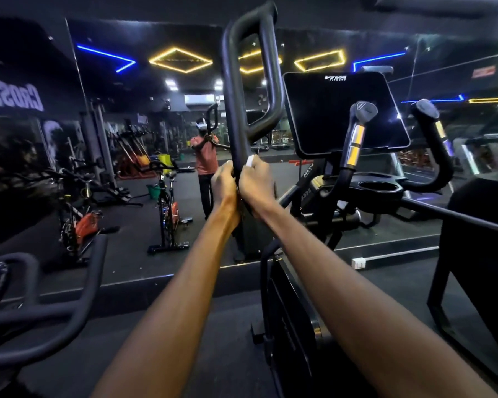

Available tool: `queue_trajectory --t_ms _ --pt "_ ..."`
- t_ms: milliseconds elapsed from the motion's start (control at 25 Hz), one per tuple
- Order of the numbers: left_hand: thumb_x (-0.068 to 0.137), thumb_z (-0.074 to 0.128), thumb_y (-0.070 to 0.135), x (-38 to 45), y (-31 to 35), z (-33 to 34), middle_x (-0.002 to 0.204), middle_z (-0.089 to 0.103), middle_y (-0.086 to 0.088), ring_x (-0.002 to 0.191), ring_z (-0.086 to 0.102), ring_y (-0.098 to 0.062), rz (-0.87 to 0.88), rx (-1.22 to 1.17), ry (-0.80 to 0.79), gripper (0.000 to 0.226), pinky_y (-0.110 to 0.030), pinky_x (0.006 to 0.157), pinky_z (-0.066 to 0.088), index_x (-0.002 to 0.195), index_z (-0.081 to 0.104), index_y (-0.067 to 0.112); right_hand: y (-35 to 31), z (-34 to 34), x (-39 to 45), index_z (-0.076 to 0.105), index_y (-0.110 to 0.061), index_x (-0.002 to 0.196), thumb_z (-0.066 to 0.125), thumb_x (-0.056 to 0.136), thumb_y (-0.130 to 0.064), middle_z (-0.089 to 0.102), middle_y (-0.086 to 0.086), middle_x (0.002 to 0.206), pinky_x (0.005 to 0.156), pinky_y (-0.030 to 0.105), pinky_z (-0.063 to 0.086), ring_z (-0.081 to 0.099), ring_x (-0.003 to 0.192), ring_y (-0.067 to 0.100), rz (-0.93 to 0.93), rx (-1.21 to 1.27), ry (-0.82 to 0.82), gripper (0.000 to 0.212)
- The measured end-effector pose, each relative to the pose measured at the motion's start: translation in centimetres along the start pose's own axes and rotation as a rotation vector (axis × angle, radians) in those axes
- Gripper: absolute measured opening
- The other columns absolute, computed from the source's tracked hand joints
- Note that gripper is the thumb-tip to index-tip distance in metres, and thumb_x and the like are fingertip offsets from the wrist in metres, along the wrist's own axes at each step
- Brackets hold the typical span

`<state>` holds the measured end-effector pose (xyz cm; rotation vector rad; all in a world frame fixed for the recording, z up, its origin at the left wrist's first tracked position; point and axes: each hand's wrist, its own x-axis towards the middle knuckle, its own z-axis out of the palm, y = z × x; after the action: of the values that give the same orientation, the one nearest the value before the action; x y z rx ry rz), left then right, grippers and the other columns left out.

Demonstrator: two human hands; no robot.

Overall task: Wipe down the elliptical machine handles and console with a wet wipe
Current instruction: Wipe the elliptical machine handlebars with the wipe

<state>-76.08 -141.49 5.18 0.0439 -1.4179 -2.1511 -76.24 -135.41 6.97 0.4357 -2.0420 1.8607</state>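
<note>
Two hands are seen closed around the lower stem of the looped moving handle (252, 81) of an elliptical machine, just left of the frame's centre. The left hand (224, 183) is wrapped round the bar from the left; the right hand (255, 182) is curled round it from the right, with a white wet wipe (250, 161) pinched against the tube and only its upper corner showing above the fingers. The hands are set side by side, nearly touching.

The wiping is judged to be at an early or middle stage: the stem is being worked, while the loop above, the dark console (344, 113) to the right, the two short fixed grips (357, 133) with metal bands, and the cup holder (380, 186) are not being touched. Whether any of these has already been cleaned cannot be told, since no wet sheen can be read in the dim light.

Most of the wipe is hidden inside the right hand. The handle's base is covered by the wrists. The machine's right side is cut off at the frame's right edge. A wall mirror (144, 124) fills the upper left, where the person's reflection (206, 159) is shown small and blurred among spin bikes (167, 208).
</note>
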Motion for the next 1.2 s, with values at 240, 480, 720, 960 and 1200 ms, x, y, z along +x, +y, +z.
queue_trajectory --t_ms 240,480,720,960,1200 --pt "0.097 0.052 0.018 -0.5 1.5 -0.5 0.102 0.070 -0.017 0.085 0.062 -0.024 0.127 0.107 0.048 0.024 -0.033 0.065 0.049 0.112 0.060 0.001 -0.9 -1.3 -1.0 0.059 -0.002 0.104 0.041 0.101 -0.001 0.055 -0.006 0.073 0.053 0.006 0.039 0.057 0.061 -0.002 -0.386 -0.066 0.150 0.018" --pt "0.098 0.055 0.025 0.2 3.3 -1.7 0.082 0.060 -0.002 0.069 0.056 -0.008 0.312 0.181 -0.010 0.022 -0.027 0.063 0.051 0.103 0.061 0.004 0.5 0.0 2.1 0.074 -0.014 0.105 0.060 0.090 -0.013 0.056 0.007 0.109 0.088 0.036 0.044 0.050 0.098 0.020 -0.510 -0.401 0.328 0.021" --pt "0.097 0.057 0.026 4.7 5.8 -2.5 0.083 0.060 0.004 0.076 0.056 -0.013 0.353 0.385 -0.183 0.009 -0.029 0.068 0.047 0.088 0.057 0.025 -3.7 -1.4 8.1 0.075 -0.010 0.108 0.063 0.093 -0.011 0.056 0.007 0.100 0.087 0.031 0.049 0.053 0.090 0.016 -0.581 -0.352 0.338 0.019" --pt "0.094 0.060 0.026 8.3 5.6 -1.4 0.079 0.056 0.005 0.069 0.052 -0.010 0.405 0.420 -0.257 0.006 -0.027 0.064 0.044 0.090 0.056 0.022 -5.0 -3.7 10.8 0.074 -0.031 0.104 0.060 0.091 -0.028 0.074 0.004 0.103 0.089 0.042 0.053 0.065 0.101 0.030 -0.509 -0.822 0.054 0.019" --pt "0.093 0.061 0.026 10.2 5.4 -0.4 0.094 0.057 -0.005 0.078 0.055 -0.014 0.444 0.391 -0.291 0.014 -0.029 0.071 0.053 0.096 0.050 0.017 -8.9 -6.6 12.7 0.062 -0.042 0.125 0.062 0.092 -0.038 0.066 0.013 0.117 0.071 0.039 0.043 0.063 0.103 0.041 -0.576 -1.378 0.020 0.033"
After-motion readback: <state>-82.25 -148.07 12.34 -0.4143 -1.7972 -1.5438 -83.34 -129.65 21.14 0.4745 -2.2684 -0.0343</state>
